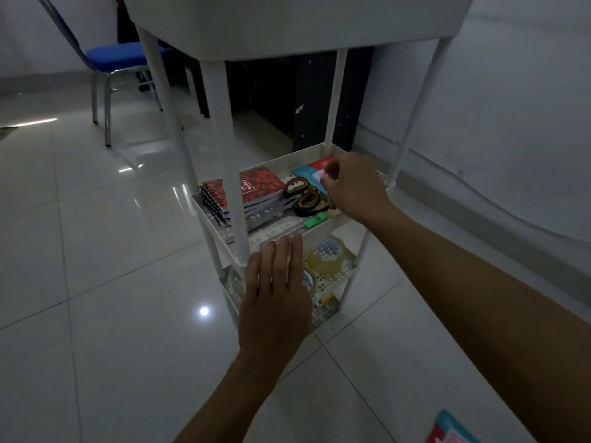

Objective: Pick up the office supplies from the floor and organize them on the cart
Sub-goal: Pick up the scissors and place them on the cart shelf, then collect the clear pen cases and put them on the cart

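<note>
Right hand deep in the cart's middle shelf, one packet left on the floor.

The right hand (351, 187) curls its fingers at the red-and-blue pack (311, 169) in the back corner of the cart (224, 129); whether it actually pinches it I cannot tell. The left hand (276, 292) lies flat, holding nothing, at the shelf's near rim. The floor packet (451, 430) sits low to the right, nearer the right arm.

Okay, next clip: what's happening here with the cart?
A person is sorting office supplies on a white cart. The right hand reaches over the middle shelf by a red and blue packet, fingers curled; whether it grips anything is unclear. The left hand rests flat, fingers straight, at the shelf's front edge. Another packet lies on the floor.
</note>
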Demonstrator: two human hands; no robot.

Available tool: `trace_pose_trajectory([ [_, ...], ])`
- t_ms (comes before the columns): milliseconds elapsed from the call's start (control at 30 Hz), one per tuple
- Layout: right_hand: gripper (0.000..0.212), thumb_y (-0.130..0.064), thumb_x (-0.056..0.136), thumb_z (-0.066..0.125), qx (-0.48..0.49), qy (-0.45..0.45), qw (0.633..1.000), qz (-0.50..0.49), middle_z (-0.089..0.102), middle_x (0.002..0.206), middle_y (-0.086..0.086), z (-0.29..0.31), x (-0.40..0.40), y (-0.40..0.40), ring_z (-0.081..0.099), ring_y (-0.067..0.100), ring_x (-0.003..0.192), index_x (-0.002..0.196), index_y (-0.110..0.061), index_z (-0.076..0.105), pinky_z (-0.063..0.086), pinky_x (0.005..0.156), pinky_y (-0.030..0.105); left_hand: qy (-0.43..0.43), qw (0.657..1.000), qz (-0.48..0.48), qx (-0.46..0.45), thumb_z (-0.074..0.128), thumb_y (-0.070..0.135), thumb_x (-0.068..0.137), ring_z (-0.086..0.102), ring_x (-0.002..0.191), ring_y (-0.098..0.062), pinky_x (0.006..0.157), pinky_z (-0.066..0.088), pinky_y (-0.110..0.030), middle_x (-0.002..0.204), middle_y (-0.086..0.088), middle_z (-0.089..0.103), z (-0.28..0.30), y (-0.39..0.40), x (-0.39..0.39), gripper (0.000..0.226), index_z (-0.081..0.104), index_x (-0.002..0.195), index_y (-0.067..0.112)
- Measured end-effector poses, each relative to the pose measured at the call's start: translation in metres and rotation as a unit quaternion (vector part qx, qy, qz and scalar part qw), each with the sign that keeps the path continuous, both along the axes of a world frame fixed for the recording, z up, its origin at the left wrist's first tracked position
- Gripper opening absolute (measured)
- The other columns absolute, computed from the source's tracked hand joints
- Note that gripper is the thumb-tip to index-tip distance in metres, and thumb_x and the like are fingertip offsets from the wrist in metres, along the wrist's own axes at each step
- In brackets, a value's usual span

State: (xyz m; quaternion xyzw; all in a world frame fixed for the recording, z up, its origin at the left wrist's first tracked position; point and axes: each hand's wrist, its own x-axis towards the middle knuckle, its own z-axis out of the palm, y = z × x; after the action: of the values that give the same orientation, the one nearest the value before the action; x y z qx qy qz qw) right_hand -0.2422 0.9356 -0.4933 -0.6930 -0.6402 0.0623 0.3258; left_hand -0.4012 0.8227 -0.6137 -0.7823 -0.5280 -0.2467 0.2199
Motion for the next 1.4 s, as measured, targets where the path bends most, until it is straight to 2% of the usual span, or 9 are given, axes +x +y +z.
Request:
trace_pose_trajectory([
  [100,0.020,-0.019,0.094,0.062,0.019,-0.020,0.999,-0.020,0.070,0.109,0.012,0.015,0.011,-0.028,0.068,0.022,0.093,0.110,-0.010,0.068,0.060,0.072,0.041,-0.011,0.999,-0.019,-0.030,0.059,0.025,0.089,0.036,0.138,-0.036,0.123,0.013,-0.047,0.147,-0.023,0.040,0.008,-0.005,-0.003,0.073,0.030,0.151,-0.001],
  [233,0.016,-0.020,0.094,0.060,0.029,-0.039,0.997,-0.055,0.071,0.101,0.009,0.035,0.026,-0.095,0.069,0.023,0.078,0.103,-0.011,0.069,0.059,0.070,0.045,0.000,0.996,-0.033,-0.079,0.060,0.028,0.087,0.026,0.145,-0.038,0.123,0.007,-0.047,0.154,-0.025,0.032,0.026,-0.020,-0.008,0.080,0.025,0.152,-0.003],
  [400,0.017,-0.023,0.093,0.056,0.037,-0.085,0.990,-0.108,0.071,0.093,0.004,0.056,0.045,-0.212,0.066,0.022,0.082,0.096,-0.014,0.071,0.058,0.074,0.041,0.044,0.982,-0.021,-0.180,0.052,0.035,0.093,-0.002,0.151,-0.036,0.123,0.006,-0.050,0.162,-0.024,0.003,0.057,-0.053,-0.005,0.084,0.009,0.155,-0.001],
  [500,0.015,-0.022,0.095,0.055,0.037,-0.125,0.983,-0.127,0.068,0.095,0.001,0.058,0.060,-0.279,0.063,0.021,0.083,0.099,-0.016,0.069,0.053,0.072,0.035,0.048,0.973,-0.077,-0.211,0.048,0.036,0.095,0.021,0.147,-0.034,0.120,0.018,-0.047,0.159,-0.018,0.021,0.075,-0.089,0.012,0.068,0.023,0.152,0.009],
  [633,0.015,-0.029,0.093,0.056,-0.009,-0.154,0.977,-0.147,0.068,0.101,-0.001,0.034,0.096,-0.361,0.063,0.023,0.089,0.098,-0.022,0.067,0.053,0.077,0.038,0.031,0.947,-0.163,-0.275,0.043,0.043,0.100,0.053,0.117,-0.031,0.095,0.047,-0.043,0.139,-0.011,0.047,0.070,-0.142,0.054,0.050,0.040,0.140,0.013],
  [767,0.016,-0.028,0.094,0.055,-0.106,-0.145,0.971,-0.160,0.069,0.100,-0.002,-0.022,0.153,-0.434,0.063,0.020,0.089,0.099,-0.022,0.070,0.055,0.079,0.041,0.092,0.923,-0.227,-0.296,0.042,0.047,0.099,0.060,0.111,-0.029,0.090,0.050,-0.042,0.130,-0.007,0.057,0.024,-0.188,0.109,0.049,0.043,0.137,0.017],
  [1033,0.013,-0.023,0.089,0.055,-0.237,-0.009,0.947,-0.218,0.071,0.089,-0.003,-0.193,0.251,-0.532,0.066,0.015,0.071,0.085,-0.024,0.068,0.059,0.074,0.041,0.213,0.879,-0.287,-0.316,0.042,0.050,0.097,0.062,0.109,-0.021,0.087,0.051,-0.036,0.124,0.000,0.061,-0.109,-0.257,0.177,0.046,0.047,0.132,0.021],
  [1233,0.024,-0.035,0.096,0.054,-0.410,-0.110,0.893,-0.151,0.062,0.119,-0.001,-0.316,0.267,-0.582,0.059,0.017,0.098,0.115,-0.024,0.064,0.051,0.084,0.034,0.291,0.834,-0.203,-0.423,0.041,0.052,0.097,0.054,0.122,-0.025,0.095,0.043,-0.035,0.138,-0.005,0.053,-0.198,-0.282,0.176,0.049,0.046,0.136,0.022],
  [1400,0.020,-0.032,0.094,0.050,-0.460,-0.139,0.868,-0.122,0.062,0.118,0.005,-0.403,0.261,-0.641,0.060,0.023,0.100,0.108,-0.023,0.061,0.047,0.077,0.033,0.288,0.774,-0.141,-0.546,0.028,0.052,0.102,0.048,0.130,-0.027,0.101,0.039,-0.035,0.148,-0.011,0.044,-0.270,-0.318,0.157,0.059,0.038,0.146,0.013],
])
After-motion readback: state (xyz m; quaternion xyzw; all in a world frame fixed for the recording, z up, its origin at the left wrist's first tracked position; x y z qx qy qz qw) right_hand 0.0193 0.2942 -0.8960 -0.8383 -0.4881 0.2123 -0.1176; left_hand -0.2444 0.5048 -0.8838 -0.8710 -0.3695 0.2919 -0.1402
